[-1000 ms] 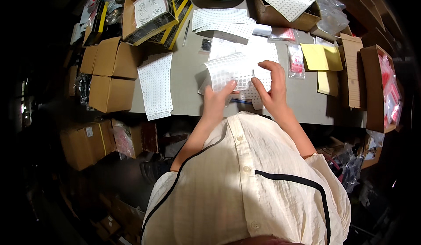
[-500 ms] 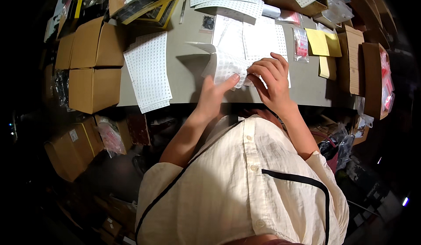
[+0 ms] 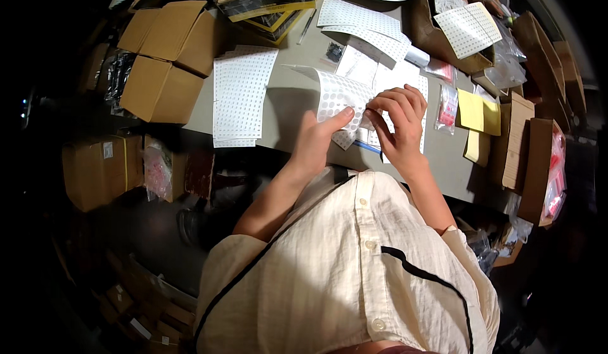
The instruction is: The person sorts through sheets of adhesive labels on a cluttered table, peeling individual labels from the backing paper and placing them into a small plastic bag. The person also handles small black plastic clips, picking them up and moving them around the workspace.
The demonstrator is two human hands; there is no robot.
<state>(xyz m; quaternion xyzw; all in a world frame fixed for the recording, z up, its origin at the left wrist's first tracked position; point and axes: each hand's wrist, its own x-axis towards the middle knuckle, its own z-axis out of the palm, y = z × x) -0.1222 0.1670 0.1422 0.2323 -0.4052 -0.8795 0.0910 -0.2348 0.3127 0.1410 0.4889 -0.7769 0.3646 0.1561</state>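
Sticker sheet point(image 3: 332, 97) shifted left, hands point(image 3: 316, 141) overlapping it, fingertips hidden

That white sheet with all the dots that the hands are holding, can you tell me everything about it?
The sticker sheet is thin white paper covered in neat rows of small round dots. It looks floppy: its far left corner curls up off the grey table, casting a shadow. The left hand pinches its near edge with the thumb on top, and the right hand has its fingers curled at the sheet's right side. More white papers lie beneath it.
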